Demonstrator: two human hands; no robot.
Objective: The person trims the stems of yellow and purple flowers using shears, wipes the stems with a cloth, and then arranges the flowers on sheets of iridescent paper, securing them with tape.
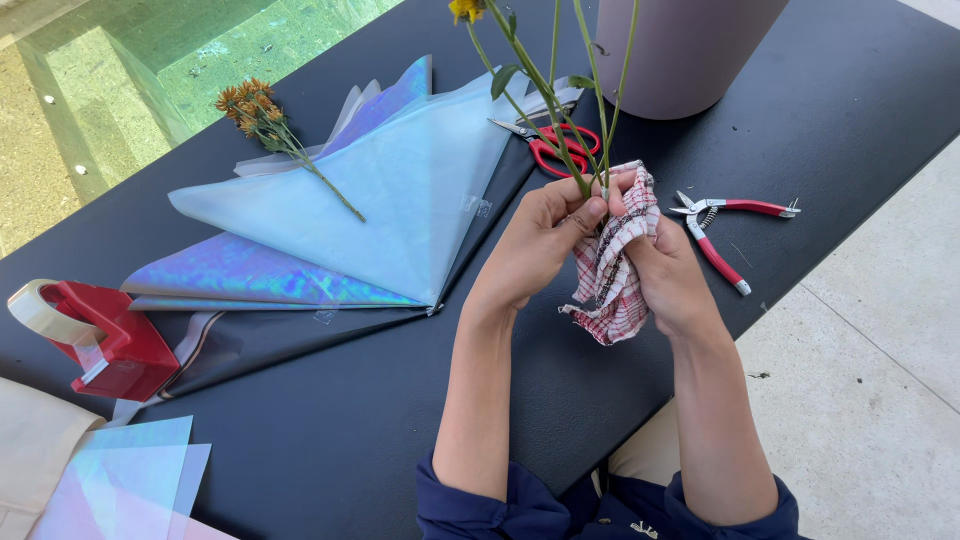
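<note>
Stems [560, 120], green and thin, held upright in a bunch just in front of the pink pot [690, 50], one yellow bloom at the top edge. Left hand [545, 235] closed on the stem bases, thumb and fingers pinched. Right hand [665, 265] closed too, gripping a red-checked cloth [612, 285] against the same bases; cloth possibly wrapped round them, hard to tell. Red scissors [560, 148] flat on the black table [330, 440], left of the pot and behind the stems. Red-handled pruners [725, 225] below and right of the pot, jaws apart. Iridescent sheets [380, 200] fanned out well left of the pot, an orange flower sprig [275, 130] lying across them. Red tape dispenser [100, 335] far left of the pot, near the table edge.
</note>
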